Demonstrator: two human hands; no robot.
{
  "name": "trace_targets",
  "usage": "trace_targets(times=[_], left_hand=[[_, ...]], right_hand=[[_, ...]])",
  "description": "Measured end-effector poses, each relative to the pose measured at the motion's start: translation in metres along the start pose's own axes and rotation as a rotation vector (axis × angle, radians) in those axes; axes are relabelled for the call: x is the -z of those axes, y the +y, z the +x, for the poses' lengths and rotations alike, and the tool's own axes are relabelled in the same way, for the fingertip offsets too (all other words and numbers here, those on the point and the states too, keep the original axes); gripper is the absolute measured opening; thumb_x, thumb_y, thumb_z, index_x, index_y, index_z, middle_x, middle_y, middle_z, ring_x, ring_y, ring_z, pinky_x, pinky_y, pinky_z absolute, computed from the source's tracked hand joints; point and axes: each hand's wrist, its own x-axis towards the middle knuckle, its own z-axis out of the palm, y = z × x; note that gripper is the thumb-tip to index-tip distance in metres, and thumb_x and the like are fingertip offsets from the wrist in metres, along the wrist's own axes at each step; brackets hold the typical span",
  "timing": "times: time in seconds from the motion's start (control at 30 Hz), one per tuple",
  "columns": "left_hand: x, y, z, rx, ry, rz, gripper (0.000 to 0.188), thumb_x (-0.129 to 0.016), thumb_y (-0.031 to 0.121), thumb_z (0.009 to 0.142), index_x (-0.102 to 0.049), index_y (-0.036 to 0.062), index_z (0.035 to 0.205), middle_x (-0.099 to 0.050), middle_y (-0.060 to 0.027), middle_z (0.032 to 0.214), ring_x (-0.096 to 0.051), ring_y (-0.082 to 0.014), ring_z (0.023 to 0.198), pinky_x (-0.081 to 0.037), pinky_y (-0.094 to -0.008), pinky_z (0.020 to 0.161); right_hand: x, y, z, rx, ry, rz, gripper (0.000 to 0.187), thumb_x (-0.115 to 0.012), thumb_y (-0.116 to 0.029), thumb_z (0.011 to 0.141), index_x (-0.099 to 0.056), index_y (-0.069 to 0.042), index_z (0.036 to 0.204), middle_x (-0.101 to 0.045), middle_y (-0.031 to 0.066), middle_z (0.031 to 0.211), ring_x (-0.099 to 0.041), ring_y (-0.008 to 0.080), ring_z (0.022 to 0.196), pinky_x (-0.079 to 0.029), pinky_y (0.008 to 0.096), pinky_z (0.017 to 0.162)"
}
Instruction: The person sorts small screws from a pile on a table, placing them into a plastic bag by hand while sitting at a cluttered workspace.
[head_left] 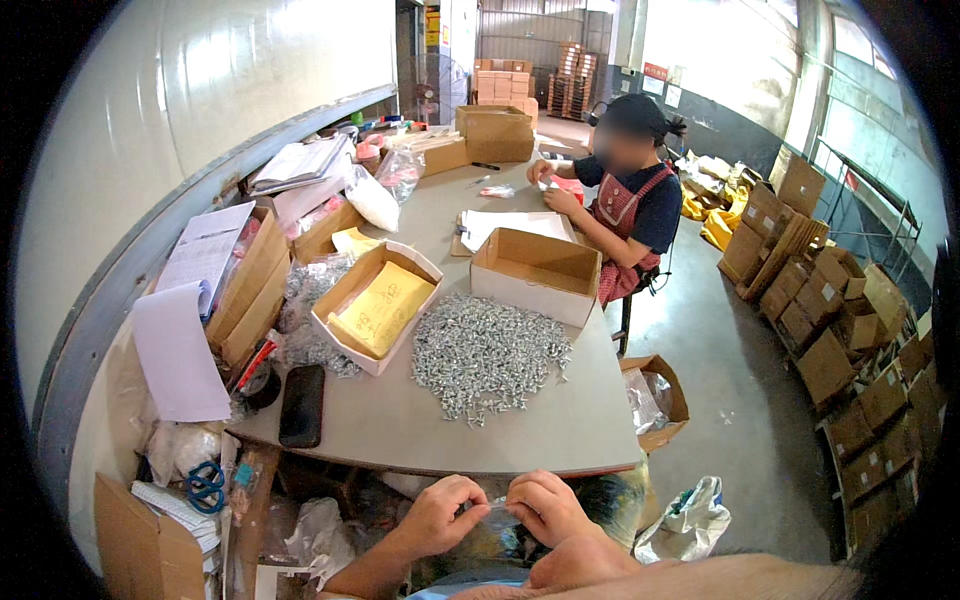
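Observation:
Just in front of the table's near edge, my left hand (440,515) and my right hand (548,508) are held close together. Their fingertips pinch a small piece of clear plastic (496,506); whether it is a bag, and whether anything is in it, is too small to make out. Beyond my hands, a wide heap of small silvery screws (490,355) lies loose on the grey table (390,430). A white carton (340,325) with a yellow envelope (382,310) in it stands left of the heap. Behind the heap sits an open white-sided box (535,285), brown inside.
A black phone (302,405) lies near the left front edge, beside bagged screws (315,290) and papers (180,345). Blue-handled scissors (205,487) hang below. At the table's right side a co-worker (630,190) handles something small. Cardboard boxes (825,365) line the right wall.

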Motion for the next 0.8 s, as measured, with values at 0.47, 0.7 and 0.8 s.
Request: trace_targets(times=[0.47,0.7,0.8], left_hand=[[0.001,-0.004,-0.004,0.008,0.062,-0.159,0.013,-0.064,0.011,0.082,-0.056,0.0009,0.085,-0.059,-0.0111,0.085,-0.057,-0.0217,0.076,-0.046,-0.0312,0.069],[-0.016,-0.016,0.007,-0.099,0.143,-0.034,0.011,-0.062,0.011,0.084,-0.058,0.001,0.083,-0.059,-0.011,0.079,-0.057,-0.0206,0.07,-0.045,-0.03,0.064],[-0.011,-0.009,0.006,0.058,0.111,-0.031,0.01,-0.061,0.011,0.084,-0.059,0.0018,0.087,-0.059,-0.0129,0.08,-0.057,-0.0245,0.071,-0.046,-0.032,0.063]], right_hand=[[-0.011,0.002,-0.007,-0.153,0.013,0.229,0.012,-0.06,-0.004,0.082,-0.055,-0.002,0.093,-0.059,0.0153,0.09,-0.058,0.0334,0.083,-0.048,0.038,0.073],[-0.02,0.004,-0.002,-0.102,0.044,0.124,0.013,-0.055,-0.001,0.078,-0.054,-0.004,0.091,-0.057,0.0149,0.087,-0.055,0.0368,0.081,-0.046,0.0413,0.071],[-0.02,0.005,-0.003,-0.336,0.095,0.265,0.005,-0.057,-0.004,0.085,-0.054,0.0,0.086,-0.06,0.0142,0.08,-0.058,0.028,0.071,-0.047,0.0334,0.065]])
